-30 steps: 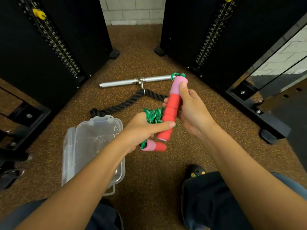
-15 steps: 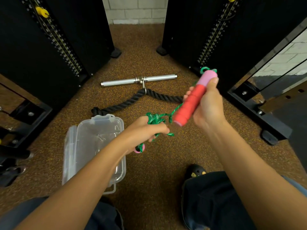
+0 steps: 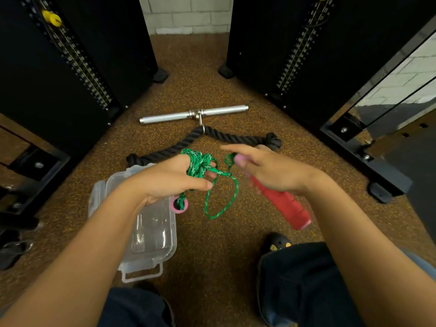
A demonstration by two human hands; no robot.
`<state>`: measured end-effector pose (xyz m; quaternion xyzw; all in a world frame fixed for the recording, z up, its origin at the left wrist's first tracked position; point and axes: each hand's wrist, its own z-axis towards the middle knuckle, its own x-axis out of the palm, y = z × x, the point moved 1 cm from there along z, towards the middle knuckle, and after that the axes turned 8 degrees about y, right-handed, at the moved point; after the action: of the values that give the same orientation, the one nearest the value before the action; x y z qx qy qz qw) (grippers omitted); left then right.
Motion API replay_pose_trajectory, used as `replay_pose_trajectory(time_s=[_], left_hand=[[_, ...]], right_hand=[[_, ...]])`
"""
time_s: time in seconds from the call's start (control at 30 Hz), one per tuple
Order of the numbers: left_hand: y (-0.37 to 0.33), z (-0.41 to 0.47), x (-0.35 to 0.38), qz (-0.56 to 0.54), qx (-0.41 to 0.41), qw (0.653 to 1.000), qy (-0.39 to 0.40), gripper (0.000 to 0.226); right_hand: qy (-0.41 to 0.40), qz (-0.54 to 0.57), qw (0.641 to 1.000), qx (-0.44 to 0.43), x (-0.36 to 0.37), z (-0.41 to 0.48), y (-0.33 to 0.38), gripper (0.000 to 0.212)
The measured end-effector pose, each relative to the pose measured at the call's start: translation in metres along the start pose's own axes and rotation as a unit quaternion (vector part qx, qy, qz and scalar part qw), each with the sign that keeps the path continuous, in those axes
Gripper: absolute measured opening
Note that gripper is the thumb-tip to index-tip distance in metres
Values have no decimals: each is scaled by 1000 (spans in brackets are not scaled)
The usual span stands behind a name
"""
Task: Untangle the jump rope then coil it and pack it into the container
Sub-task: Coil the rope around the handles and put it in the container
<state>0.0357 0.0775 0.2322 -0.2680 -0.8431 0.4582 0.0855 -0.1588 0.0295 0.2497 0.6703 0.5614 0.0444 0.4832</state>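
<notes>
The jump rope has a green cord (image 3: 213, 185) and two red handles with pink ends. My left hand (image 3: 174, 180) grips a bundle of the cord wound over its fingers, and the second handle (image 3: 179, 205) hangs below that hand, mostly hidden. A loose loop of cord droops between my hands. My right hand (image 3: 269, 171) holds the first handle (image 3: 283, 204) under the palm, pink end pointing away from me, red end toward me. The clear plastic container (image 3: 151, 234) lies open on the floor under my left forearm.
A black thick rope (image 3: 236, 138) clipped to a chrome bar (image 3: 193, 114) lies on the brown speckled floor beyond my hands. Black weight-stack machines (image 3: 70, 67) stand left and right. My knees and one shoe (image 3: 278, 244) are at the bottom.
My right hand has swung the first handle down from upright at the right to lying low, pink end toward the left hand. A longer loop of cord now hangs between the hands.
</notes>
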Motion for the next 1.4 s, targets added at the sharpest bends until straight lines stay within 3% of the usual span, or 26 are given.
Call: replay_pose_trajectory(time_s=[0.07, 0.13, 0.37, 0.5, 0.73, 0.97, 1.07, 1.13, 1.27, 1.33, 1.4], left_hand=[[-2, 1, 1, 16, 9, 1000, -6, 38], [-4, 2, 2, 36, 17, 999, -10, 38], [-7, 0, 9, 38, 34, 999, -6, 60], [-6, -2, 9, 40, 17, 999, -17, 79], [-15, -6, 4, -1, 53, 999, 13, 15], [-20, -8, 4, -117, 39, 992, -8, 21], [-20, -10, 0, -148, 55, 987, -13, 21], [-19, -10, -2, -133, 65, 988, -41, 23], [-21, -8, -2, -90, 83, 989, -79, 26], [-21, -8, -1, -101, 84, 988, -77, 28], [-22, -9, 1, -129, 84, 986, -64, 29]], right_hand=[[-14, 49, 998, -37, 3, 1, 9, 33], [-32, 22, 998, -44, 9, 4, 12, 31], [-79, -16, 993, -82, 16, 11, 9, 34], [-105, -36, 989, -99, 17, 13, 7, 19], [-150, -51, 983, -92, -1, 7, -1, 13], [-235, -58, 968, -62, -8, 7, -7, 10], [-232, -53, 970, -51, -10, 7, -10, 11], [-246, -19, 967, -63, -12, 6, -7, 13], [-349, 56, 929, -109, -12, 1, 5, 18], [-330, 53, 934, -125, -8, -1, 8, 21], [-259, 28, 958, -120, -2, -3, 10, 27]])
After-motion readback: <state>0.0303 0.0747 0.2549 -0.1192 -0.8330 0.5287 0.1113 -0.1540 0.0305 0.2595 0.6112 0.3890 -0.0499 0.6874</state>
